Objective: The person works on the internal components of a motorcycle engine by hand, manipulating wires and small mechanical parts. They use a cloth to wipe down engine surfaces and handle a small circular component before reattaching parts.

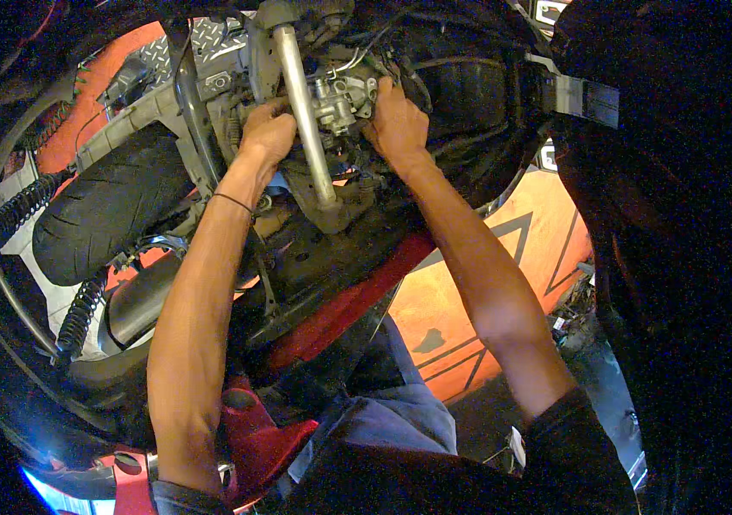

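Up top, both hands at the scooter engine: left hand [267, 130] curled against the silver frame tube [307, 120], grip unclear; right hand [396, 120] clamped on the carburetor [340, 101], a grimy grey metal casting with hoses, just right of the tube. Rear tyre [108, 206] well left.

Both arms reach up and forward from the lower edge, elbows slightly bent, forearms bare. Left hand [267, 133] is curled into a loose fist, knuckles up, thin dark band on the wrist. Right hand [396, 120] sits level with it, fingers bent and pressed forward, fingertips hidden. Hands are near each other, not touching.
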A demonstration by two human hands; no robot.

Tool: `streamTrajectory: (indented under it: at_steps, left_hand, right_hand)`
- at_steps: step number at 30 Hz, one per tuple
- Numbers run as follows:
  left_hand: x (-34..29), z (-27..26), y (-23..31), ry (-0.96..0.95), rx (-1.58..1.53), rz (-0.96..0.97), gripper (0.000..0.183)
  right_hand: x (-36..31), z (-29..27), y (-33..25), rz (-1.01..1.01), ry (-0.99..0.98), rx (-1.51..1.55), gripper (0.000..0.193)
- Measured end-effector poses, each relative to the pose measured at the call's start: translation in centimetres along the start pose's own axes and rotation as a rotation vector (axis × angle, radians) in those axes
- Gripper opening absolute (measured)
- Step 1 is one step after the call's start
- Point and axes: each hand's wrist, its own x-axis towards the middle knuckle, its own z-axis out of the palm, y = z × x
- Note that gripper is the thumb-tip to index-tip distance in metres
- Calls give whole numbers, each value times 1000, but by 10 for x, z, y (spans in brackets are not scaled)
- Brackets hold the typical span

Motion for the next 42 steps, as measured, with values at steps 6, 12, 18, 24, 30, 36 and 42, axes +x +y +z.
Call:
streamTrajectory:
  at_steps: [6, 12, 18, 24, 30, 36, 42]
  left_hand:
    - [-1, 0, 0, 34, 21, -2, 39]
    - [-6, 2, 4, 18, 57, 5, 44]
    - [-12, 8, 13, 16, 29, 18, 43]
    - [-16, 6, 13, 27, 45, 21, 43]
    - [4, 4, -10, 25, 23, 24, 28]
    - [2, -3, -13, 41, 68, 46, 29]
    - [-4, 3, -1, 81, 103, 77, 32]
  right_hand:
    - [-1, -3, -3, 9, -5, -3, 52]
    - [-5, -8, 0, 17, -35, 35, 51]
    - [-4, -4, 9, 32, -68, 64, 54]
    - [-13, -33, -4, 236, -191, 303, 55]
    - [-10, -36, 0, 229, -293, 206, 45]
    - [-20, -23, 2, 201, -297, 482, 49]
    - [-15, -7, 8, 244, -382, 832, 59]
